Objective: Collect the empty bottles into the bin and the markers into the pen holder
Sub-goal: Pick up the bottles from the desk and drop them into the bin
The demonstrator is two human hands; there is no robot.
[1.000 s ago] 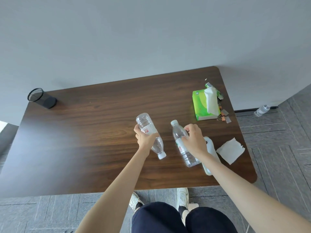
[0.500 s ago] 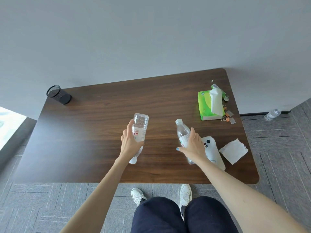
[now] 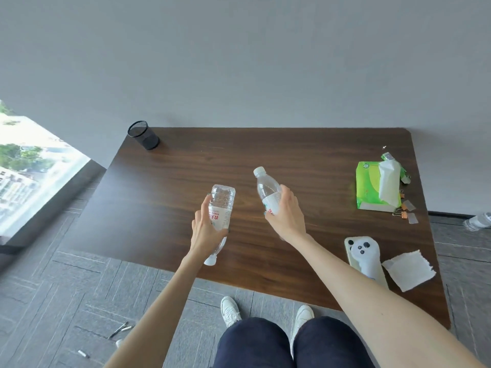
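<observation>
Bottles held clear of the desk [image 3: 292,160] beneath for binning, I judge: left grip [image 3: 210,229] clasps the cap-down bottle [image 3: 221,205], right grip [image 3: 287,216] the cap-up bottle [image 3: 267,191].

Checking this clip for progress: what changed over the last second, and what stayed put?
The right hand moved its bottle left, away from the phone it was beside. The left hand swung the other bottle from slanted to straight, cap nearest the person. Both grips held. The pen holder, tissue pack, napkin and phone stayed put on the table.
</observation>
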